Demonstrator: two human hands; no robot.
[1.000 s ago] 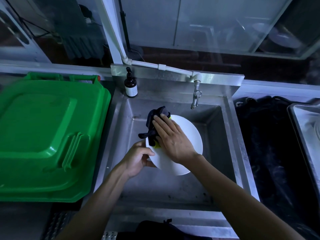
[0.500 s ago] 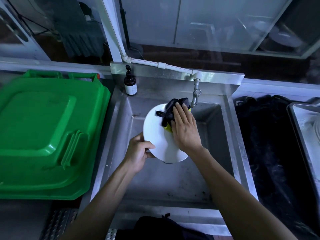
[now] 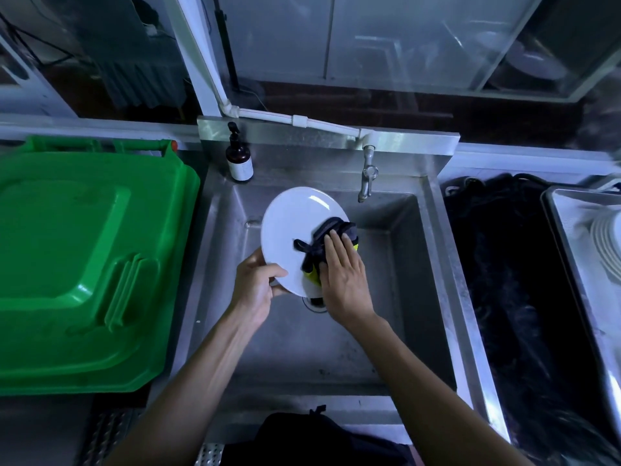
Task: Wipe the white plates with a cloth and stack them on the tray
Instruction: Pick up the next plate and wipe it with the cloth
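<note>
One white plate (image 3: 295, 227) is in hand, held tilted above the steel sink (image 3: 420, 280), and the step under way is the wiping. The left hand (image 3: 255, 287) grips the plate's rim at about 7 o'clock, thumb curled over the face and fingers behind it. The right hand (image 3: 342, 280) lies flat, fingers straight, pressing a dark cloth with a yellow-green patch (image 3: 322, 243) against the plate's face at roughly 4 o'clock, near the rim. Most of the face from 9 through 1 o'clock lies bare and looks clean, though I cannot tell whether it is dry.

Judging by this, the wipe is well along on this plate. The next move probably calls for finishing the circuit of the rim, perhaps turning the plate for its back, then carrying it off to 3 o'clock, where a stack of white plates (image 3: 608, 243) sits on a metal tray (image 3: 571, 264) at the right edge of view. That carry crosses a dark bin (image 3: 504, 280) between sink and tray, so the grip needs to be firm; a damp rim could slip.

As for writing: the brown pump bottle (image 3: 239, 159) at 11 o'clock on the sink ledge bears a pale label, too small to read. Neither the green plastic lid (image 3: 84, 264) at 9 o'clock nor the tap (image 3: 368, 174) at 1 o'clock shows any legible mark.
</note>
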